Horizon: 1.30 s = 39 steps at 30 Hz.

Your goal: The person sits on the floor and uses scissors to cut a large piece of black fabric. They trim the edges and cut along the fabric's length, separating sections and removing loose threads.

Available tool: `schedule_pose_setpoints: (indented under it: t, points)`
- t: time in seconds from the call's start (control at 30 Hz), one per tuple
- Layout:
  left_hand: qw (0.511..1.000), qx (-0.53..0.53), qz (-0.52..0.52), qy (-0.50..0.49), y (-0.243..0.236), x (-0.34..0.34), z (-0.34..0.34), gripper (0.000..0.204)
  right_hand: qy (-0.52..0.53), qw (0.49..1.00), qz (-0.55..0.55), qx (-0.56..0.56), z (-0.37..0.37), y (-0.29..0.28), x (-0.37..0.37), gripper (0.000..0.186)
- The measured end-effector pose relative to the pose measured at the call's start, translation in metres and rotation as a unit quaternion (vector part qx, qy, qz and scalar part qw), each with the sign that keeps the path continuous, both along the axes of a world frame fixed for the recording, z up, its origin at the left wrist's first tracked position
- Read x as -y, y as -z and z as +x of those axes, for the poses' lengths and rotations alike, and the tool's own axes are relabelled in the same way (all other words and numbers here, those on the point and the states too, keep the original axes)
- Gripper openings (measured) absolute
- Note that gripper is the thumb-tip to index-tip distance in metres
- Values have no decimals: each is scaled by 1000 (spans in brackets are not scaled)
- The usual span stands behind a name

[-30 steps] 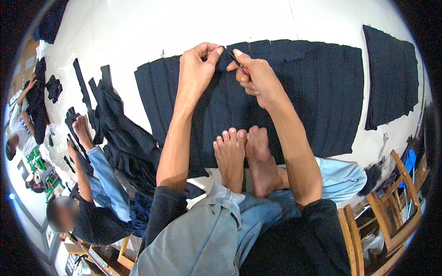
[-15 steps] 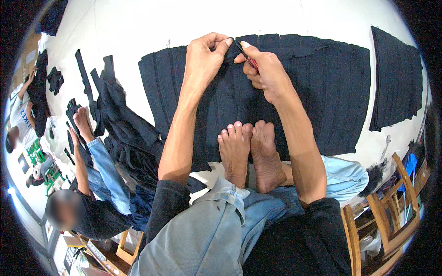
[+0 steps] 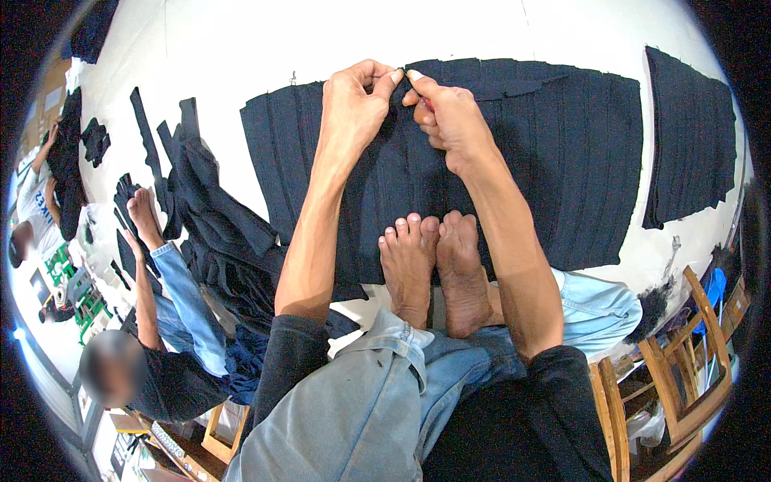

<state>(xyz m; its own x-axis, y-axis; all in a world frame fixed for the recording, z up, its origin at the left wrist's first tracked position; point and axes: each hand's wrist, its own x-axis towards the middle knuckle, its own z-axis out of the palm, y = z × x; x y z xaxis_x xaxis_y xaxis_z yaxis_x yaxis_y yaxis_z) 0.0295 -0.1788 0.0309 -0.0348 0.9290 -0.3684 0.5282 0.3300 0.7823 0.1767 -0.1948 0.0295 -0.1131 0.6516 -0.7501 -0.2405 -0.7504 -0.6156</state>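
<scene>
1. Our left hand [image 3: 355,103] pinches the far edge of the dark cloth [image 3: 570,177] between thumb and finger, probably to steady that spot.
2. Our right hand [image 3: 456,120], just beside it, is curled around a red object [image 3: 428,104]; our fingers hide most of it, so we can't be sure of its kind.
3. We have the cloth spread on the white surface [image 3: 450,28] before us, likely so its edge lies within reach; our bare feet [image 3: 405,269] cover part of its near side.
4. Another dark panel [image 3: 692,136] lies apart at right; a dark heap [image 3: 217,209] crowds the left, near a seated co-worker [image 3: 177,392].
</scene>
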Motion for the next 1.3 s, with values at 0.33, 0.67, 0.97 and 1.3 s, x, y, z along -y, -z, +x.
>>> schedule_pose_setpoints:
  t: [0.33,0.67,0.97,1.3]
  points:
    - [998,53,-2,-25,3,3,-2,19,29,997,21,-71,11,-1,5,42]
    - [999,46,-4,-27,2,2,-2,20,-52,998,-8,-19,15,-8,3,47]
    - [999,51,-2,-19,0,3,0,21,-27,1000,-9,-12,7,-8,0,45]
    - [998,59,-4,-16,0,3,0,20,-20,999,9,24,1,5,3,41]
